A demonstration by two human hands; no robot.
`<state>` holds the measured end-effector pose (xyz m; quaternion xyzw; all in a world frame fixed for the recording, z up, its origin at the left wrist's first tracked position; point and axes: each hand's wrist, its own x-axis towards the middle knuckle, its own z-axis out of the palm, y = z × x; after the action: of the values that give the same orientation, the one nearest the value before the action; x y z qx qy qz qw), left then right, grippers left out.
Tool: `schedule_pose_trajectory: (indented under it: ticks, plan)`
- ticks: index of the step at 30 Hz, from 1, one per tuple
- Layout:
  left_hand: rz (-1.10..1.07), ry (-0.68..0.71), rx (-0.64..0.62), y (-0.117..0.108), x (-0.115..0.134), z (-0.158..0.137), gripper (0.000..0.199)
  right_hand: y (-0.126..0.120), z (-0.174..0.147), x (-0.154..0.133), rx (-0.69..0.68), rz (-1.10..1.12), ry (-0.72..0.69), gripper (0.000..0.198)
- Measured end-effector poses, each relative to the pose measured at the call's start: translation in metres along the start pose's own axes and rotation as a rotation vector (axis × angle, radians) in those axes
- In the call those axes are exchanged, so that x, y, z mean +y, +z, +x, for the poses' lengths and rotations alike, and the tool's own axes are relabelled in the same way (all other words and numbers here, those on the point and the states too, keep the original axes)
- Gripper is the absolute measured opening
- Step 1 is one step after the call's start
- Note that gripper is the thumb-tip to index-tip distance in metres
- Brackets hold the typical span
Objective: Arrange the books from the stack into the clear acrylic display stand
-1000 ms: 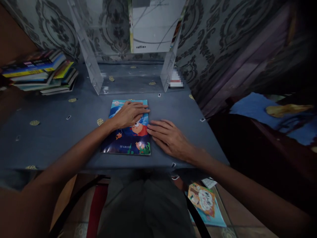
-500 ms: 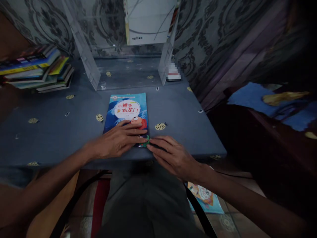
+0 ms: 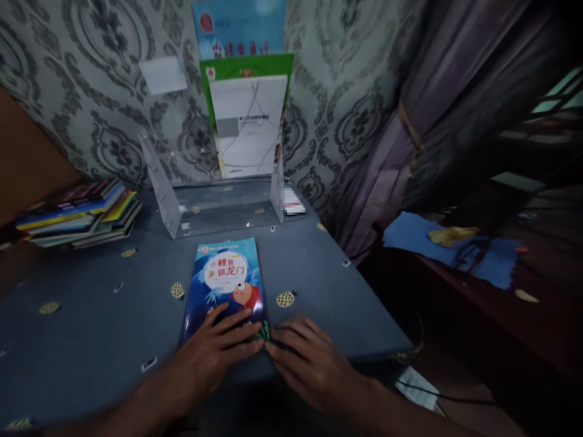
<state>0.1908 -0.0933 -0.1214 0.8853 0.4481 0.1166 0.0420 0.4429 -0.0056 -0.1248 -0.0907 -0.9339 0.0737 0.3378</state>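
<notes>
A blue picture book (image 3: 228,267) lies closed on the cloth-covered table, its cover up, with a red-lettered title and a cartoon fish. Flat across its lower part rests my left hand (image 3: 218,343), fingers spread over the cover. My right hand (image 3: 312,361) is at the lower right corner of the book, fingertips drawn together on its edge. The right thumb is hidden beneath the fingers.
A clear acrylic stand (image 3: 166,194) is behind the book, with a white-covered book (image 3: 250,130) and others upright at the wall. Books are stacked (image 3: 82,212) at left. A blue cloth (image 3: 410,243) lies on furniture at right, beyond the table edge.
The camera view has tilted up, so the table sits lower and more of the wall and upright books shows. Both hands stay at nearly the same places on the book.
</notes>
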Motion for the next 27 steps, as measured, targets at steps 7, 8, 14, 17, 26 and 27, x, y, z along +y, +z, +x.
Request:
schedule_pose_trajectory:
  ticks: [7, 8, 14, 17, 26, 27]
  plan:
    - [0.083, -0.163, 0.174, 0.042, 0.003, 0.028, 0.068, -0.002, -0.001, 0.030, -0.012, -0.176, 0.072, 0.023]
    - [0.077, -0.200, 0.185, 0.047, 0.004, 0.037, 0.068, -0.005, 0.001, 0.038, -0.038, -0.212, 0.080, 0.023]
    - [0.052, -0.422, 0.093, 0.041, 0.013, 0.087, 0.068, -0.014, 0.017, 0.079, -0.201, -0.347, 0.126, 0.021]
    - [0.073, -0.425, 0.040, 0.021, 0.015, 0.096, 0.054, -0.010, 0.019, 0.081, -0.195, -0.352, 0.132, 0.021]
    - [-0.103, -0.185, -0.105, -0.015, -0.012, 0.073, 0.048, 0.002, 0.009, 0.064, -0.099, -0.335, 0.114, 0.028]
    - [-0.123, -0.154, -0.107, -0.016, -0.015, 0.070, 0.049, 0.002, 0.009, 0.062, -0.094, -0.328, 0.104, 0.028]
